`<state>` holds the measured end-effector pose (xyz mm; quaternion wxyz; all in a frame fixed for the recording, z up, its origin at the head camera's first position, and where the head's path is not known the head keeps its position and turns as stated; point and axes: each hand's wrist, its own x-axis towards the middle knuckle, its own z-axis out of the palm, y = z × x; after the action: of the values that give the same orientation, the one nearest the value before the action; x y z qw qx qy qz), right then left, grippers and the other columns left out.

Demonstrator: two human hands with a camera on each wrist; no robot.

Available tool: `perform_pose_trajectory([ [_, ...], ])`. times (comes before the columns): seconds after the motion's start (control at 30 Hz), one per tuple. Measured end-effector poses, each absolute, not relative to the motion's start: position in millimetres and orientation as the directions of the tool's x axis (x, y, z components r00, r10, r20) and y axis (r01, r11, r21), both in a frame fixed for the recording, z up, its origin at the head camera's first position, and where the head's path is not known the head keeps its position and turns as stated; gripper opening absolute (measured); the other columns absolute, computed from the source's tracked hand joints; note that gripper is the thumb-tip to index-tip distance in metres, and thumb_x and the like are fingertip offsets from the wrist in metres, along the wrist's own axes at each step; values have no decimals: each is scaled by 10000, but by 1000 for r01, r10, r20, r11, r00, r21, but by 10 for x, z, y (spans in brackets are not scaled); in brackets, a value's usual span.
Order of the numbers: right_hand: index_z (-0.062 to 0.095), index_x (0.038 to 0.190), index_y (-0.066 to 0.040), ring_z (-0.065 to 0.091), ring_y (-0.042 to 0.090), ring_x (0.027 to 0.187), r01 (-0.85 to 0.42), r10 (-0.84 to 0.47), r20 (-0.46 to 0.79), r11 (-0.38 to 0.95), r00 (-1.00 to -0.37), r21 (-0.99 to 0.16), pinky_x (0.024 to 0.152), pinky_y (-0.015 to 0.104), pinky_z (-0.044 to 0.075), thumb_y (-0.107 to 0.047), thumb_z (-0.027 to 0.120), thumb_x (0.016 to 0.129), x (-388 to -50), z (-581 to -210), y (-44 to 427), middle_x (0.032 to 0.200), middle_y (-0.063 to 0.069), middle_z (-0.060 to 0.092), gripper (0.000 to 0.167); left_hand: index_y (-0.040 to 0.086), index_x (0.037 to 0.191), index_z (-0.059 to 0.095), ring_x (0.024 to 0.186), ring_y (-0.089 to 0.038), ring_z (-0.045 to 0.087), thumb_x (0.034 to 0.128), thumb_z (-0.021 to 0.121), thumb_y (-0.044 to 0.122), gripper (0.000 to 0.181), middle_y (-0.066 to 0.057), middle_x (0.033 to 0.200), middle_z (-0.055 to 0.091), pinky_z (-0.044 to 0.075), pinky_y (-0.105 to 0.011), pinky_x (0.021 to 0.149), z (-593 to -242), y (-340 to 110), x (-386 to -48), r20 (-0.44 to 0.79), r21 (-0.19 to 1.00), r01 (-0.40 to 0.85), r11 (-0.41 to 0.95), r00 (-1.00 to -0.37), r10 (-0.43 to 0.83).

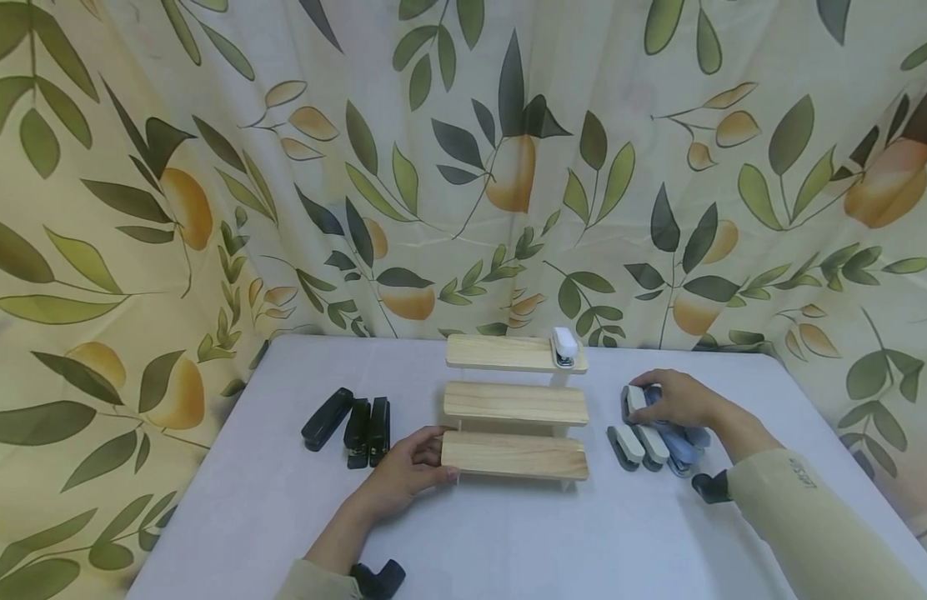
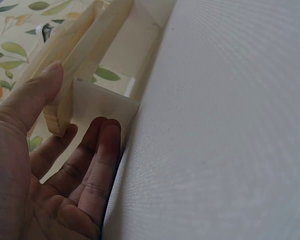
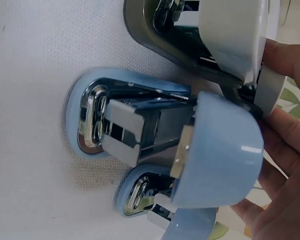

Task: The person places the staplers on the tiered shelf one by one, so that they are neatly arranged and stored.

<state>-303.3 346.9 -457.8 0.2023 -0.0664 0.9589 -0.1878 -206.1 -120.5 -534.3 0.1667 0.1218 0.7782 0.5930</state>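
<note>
My left hand (image 1: 413, 473) grips the left end of the lowest board of a three-tier wooden stand (image 1: 514, 457). In the left wrist view, the thumb lies over the board (image 2: 57, 117) and the other fingers reach beneath it, close to a pale support (image 2: 102, 97). Over on the right, my right hand (image 1: 677, 400) holds a white stapler (image 1: 632, 403) at the back of a group. Nearer the front are two more white staplers (image 1: 626, 447), with blue staplers (image 1: 683, 446) beside them. The right wrist view shows a blue stapler (image 3: 222, 150) beside a white one (image 3: 232, 37), partly covering my fingers.
A white stapler (image 1: 564, 347) stands at the right end of the top board (image 1: 501, 353). Three black staplers (image 1: 328, 419) lie left of the stand on the white-covered table (image 1: 538, 542). Behind the table hangs a leaf-patterned curtain (image 1: 463, 275).
</note>
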Motion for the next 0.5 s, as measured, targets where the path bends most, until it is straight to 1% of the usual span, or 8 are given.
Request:
perform_pose_trajectory([
  [0.23,547,1453,-33,464,554,1322,-68,-212,-341,918,-916,-390,1035,763,390,-481,814,857,-3044,-4556,3426,1492,335,474,792,155,1491,520,1022,-171,674,894,823,336,693,-62,1188,645,539,-257,882,-5349,-1198,-2070,-116,961,-6,275,-917,382],
  [0.5,557,1444,-35,486,518,1305,-72,-216,-338,917,-916,-391,1014,737,423,-487,815,855,-3039,-4449,3369,1485,302,500,786,158,1488,524,1016,-173,672,894,824,328,687,-66,1185,645,537,-260,878,-5348,-1199,-2071,-111,962,-1,274,-917,384],
])
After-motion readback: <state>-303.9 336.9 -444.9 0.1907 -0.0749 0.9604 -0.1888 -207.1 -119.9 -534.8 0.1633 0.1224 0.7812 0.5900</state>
